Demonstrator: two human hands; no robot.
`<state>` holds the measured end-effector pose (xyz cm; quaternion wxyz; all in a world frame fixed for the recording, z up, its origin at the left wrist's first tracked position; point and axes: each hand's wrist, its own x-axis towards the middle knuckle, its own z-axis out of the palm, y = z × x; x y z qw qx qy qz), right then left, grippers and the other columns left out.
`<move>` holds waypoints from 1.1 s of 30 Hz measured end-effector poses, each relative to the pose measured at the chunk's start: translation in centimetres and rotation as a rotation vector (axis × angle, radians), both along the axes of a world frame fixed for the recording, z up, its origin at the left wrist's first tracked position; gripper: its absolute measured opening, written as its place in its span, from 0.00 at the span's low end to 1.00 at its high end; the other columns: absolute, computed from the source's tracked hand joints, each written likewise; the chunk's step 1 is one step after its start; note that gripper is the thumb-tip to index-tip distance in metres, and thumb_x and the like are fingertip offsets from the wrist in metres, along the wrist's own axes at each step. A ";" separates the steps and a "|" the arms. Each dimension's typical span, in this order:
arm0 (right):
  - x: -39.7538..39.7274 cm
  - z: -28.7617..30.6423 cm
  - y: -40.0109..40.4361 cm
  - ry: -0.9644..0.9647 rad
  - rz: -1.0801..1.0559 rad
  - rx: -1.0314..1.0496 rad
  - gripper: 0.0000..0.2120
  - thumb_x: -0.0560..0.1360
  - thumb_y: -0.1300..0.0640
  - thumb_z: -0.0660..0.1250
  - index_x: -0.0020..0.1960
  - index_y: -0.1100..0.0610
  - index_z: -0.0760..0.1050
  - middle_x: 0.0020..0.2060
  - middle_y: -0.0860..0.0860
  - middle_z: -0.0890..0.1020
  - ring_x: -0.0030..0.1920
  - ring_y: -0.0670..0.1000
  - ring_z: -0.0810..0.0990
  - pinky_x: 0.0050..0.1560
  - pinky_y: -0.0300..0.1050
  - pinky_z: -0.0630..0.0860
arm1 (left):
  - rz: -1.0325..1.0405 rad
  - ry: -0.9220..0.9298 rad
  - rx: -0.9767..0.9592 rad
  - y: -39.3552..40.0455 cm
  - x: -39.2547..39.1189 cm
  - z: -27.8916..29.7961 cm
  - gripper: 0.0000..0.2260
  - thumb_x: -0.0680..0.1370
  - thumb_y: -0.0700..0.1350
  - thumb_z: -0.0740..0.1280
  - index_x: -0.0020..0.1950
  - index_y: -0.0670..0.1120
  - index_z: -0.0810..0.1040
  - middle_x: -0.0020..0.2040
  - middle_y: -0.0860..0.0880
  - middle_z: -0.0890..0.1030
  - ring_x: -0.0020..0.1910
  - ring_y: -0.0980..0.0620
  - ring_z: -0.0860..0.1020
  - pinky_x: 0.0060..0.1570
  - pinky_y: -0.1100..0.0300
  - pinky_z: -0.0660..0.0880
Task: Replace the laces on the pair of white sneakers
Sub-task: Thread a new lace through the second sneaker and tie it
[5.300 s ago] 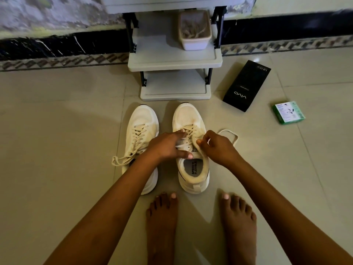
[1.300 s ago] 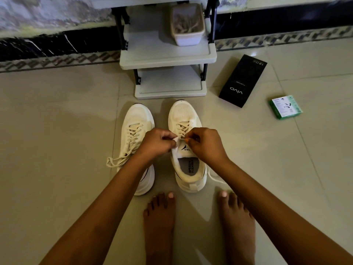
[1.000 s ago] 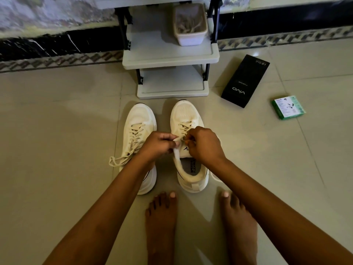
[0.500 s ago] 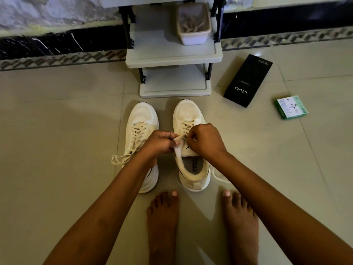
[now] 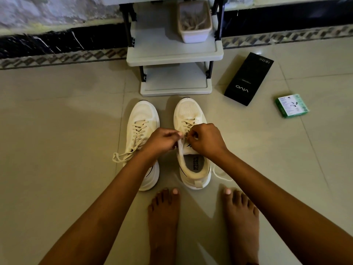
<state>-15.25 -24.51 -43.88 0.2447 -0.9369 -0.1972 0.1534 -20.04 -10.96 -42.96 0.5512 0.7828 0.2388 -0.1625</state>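
From the head view, the person appears to be unlacing the right sneaker [image 5: 192,142], which stands on the floor just beside the laced left sneaker [image 5: 142,138]. The left hand [image 5: 162,142] pinches the shoe's upper edge; the right hand [image 5: 205,140] curls over the lace [image 5: 188,124]. Next, probably, the lace must be drawn from its eyelets.

Both forearms are bare to the edge of view, no sleeves, watch or rings on the left hand [image 5: 162,142] or right hand [image 5: 205,141], and the feet [image 5: 164,217] are bare too.
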 end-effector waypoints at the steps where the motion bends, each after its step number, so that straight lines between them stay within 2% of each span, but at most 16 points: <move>1: 0.1 0.0 0.0 0.007 -0.006 -0.004 0.10 0.76 0.56 0.63 0.43 0.61 0.80 0.40 0.58 0.81 0.41 0.57 0.77 0.37 0.42 0.64 | -0.022 -0.031 0.083 -0.2 0.1 0.0 0.10 0.80 0.42 0.62 0.57 0.42 0.80 0.52 0.43 0.82 0.51 0.49 0.78 0.53 0.56 0.75; 4: 0.4 -0.1 0.1 0.033 -0.029 0.002 0.09 0.74 0.57 0.65 0.45 0.60 0.82 0.41 0.58 0.82 0.43 0.57 0.78 0.38 0.42 0.67 | -0.083 -0.060 0.230 -0.6 0.5 0.1 0.12 0.80 0.39 0.61 0.60 0.39 0.79 0.58 0.43 0.80 0.58 0.46 0.77 0.62 0.53 0.72; 8: 0.4 0.1 0.2 0.052 -0.036 0.002 0.08 0.74 0.58 0.65 0.45 0.61 0.82 0.41 0.58 0.82 0.41 0.56 0.77 0.35 0.40 0.64 | -0.135 -0.050 0.265 -0.6 0.6 0.5 0.13 0.79 0.38 0.59 0.59 0.39 0.79 0.58 0.41 0.80 0.58 0.44 0.77 0.62 0.52 0.72; 10: 0.4 0.2 0.4 0.052 -0.042 0.000 0.08 0.74 0.58 0.65 0.45 0.60 0.82 0.41 0.58 0.82 0.43 0.56 0.78 0.37 0.41 0.65 | -0.187 -0.055 0.313 -0.7 0.6 0.7 0.13 0.79 0.38 0.58 0.50 0.39 0.83 0.50 0.41 0.82 0.52 0.43 0.78 0.54 0.54 0.73; 11: 0.3 0.3 0.4 0.052 -0.045 -0.003 0.08 0.73 0.59 0.65 0.45 0.60 0.82 0.41 0.58 0.82 0.43 0.57 0.78 0.38 0.41 0.65 | -0.213 -0.048 0.350 -0.9 0.6 0.8 0.14 0.78 0.39 0.58 0.40 0.40 0.82 0.41 0.41 0.81 0.46 0.42 0.77 0.46 0.55 0.72; 12: 0.3 0.4 0.5 0.052 -0.049 -0.007 0.08 0.73 0.59 0.65 0.44 0.61 0.82 0.40 0.58 0.82 0.43 0.57 0.78 0.38 0.41 0.66 | -0.234 -0.032 0.393 -1.1 0.7 1.0 0.15 0.78 0.40 0.58 0.32 0.42 0.76 0.34 0.44 0.77 0.40 0.43 0.75 0.41 0.56 0.69; 14: 0.3 0.4 0.6 0.057 -0.052 -0.014 0.08 0.73 0.60 0.65 0.44 0.62 0.82 0.40 0.59 0.82 0.41 0.56 0.78 0.39 0.43 0.70 | -0.272 -0.003 0.477 -1.8 0.7 1.1 0.17 0.77 0.42 0.58 0.27 0.46 0.68 0.29 0.47 0.70 0.36 0.45 0.71 0.37 0.57 0.65; 17: 0.2 0.1 0.5 0.064 -0.070 0.033 0.08 0.72 0.60 0.65 0.44 0.62 0.82 0.39 0.59 0.82 0.42 0.57 0.79 0.42 0.47 0.74 | -0.246 0.016 0.458 -2.0 1.0 0.9 0.16 0.78 0.42 0.58 0.29 0.46 0.70 0.31 0.48 0.72 0.37 0.47 0.72 0.38 0.58 0.67; 19: 0.1 -0.1 0.1 0.063 -0.094 0.112 0.07 0.72 0.61 0.66 0.43 0.61 0.83 0.40 0.58 0.83 0.42 0.56 0.79 0.43 0.46 0.74 | -0.145 -0.015 0.308 -1.3 1.0 0.3 0.12 0.79 0.41 0.59 0.38 0.46 0.79 0.38 0.48 0.78 0.42 0.48 0.76 0.46 0.57 0.71; 21: 0.0 -0.2 -0.3 0.062 -0.107 0.177 0.06 0.73 0.60 0.67 0.45 0.60 0.83 0.41 0.56 0.84 0.43 0.54 0.80 0.45 0.46 0.75 | -0.020 -0.079 0.147 -0.8 0.4 -0.5 0.08 0.79 0.40 0.63 0.50 0.45 0.82 0.44 0.49 0.81 0.48 0.49 0.79 0.52 0.55 0.75; 23: -0.1 -0.5 -0.7 0.069 -0.122 0.227 0.05 0.72 0.60 0.69 0.46 0.59 0.83 0.42 0.55 0.84 0.44 0.53 0.80 0.46 0.44 0.75 | 0.023 -0.157 0.083 -0.6 -0.2 -1.3 0.06 0.77 0.40 0.66 0.51 0.46 0.82 0.45 0.50 0.82 0.48 0.50 0.80 0.53 0.55 0.76; 27: -0.4 -1.0 -1.0 0.075 -0.140 0.288 0.06 0.70 0.61 0.71 0.47 0.58 0.81 0.42 0.53 0.84 0.44 0.51 0.81 0.50 0.46 0.77 | -0.054 -0.279 0.173 -0.4 0.0 -2.3 0.04 0.76 0.39 0.68 0.49 0.43 0.82 0.43 0.49 0.82 0.43 0.55 0.79 0.48 0.61 0.75; 31: -0.7 -0.5 -1.3 0.169 -0.175 0.359 0.14 0.71 0.63 0.71 0.55 0.56 0.73 0.43 0.51 0.83 0.43 0.47 0.79 0.46 0.38 0.74 | -0.216 -0.365 0.446 -0.9 0.1 -3.1 0.04 0.78 0.40 0.65 0.47 0.41 0.78 0.44 0.45 0.80 0.44 0.47 0.77 0.44 0.56 0.73; 33: -0.7 -0.1 -1.6 0.178 -0.163 0.354 0.17 0.72 0.62 0.71 0.57 0.56 0.70 0.43 0.50 0.82 0.42 0.46 0.78 0.45 0.36 0.72 | -0.224 -0.390 0.472 -0.9 0.0 -3.3 0.04 0.78 0.40 0.64 0.48 0.41 0.77 0.45 0.44 0.79 0.45 0.47 0.77 0.44 0.55 0.73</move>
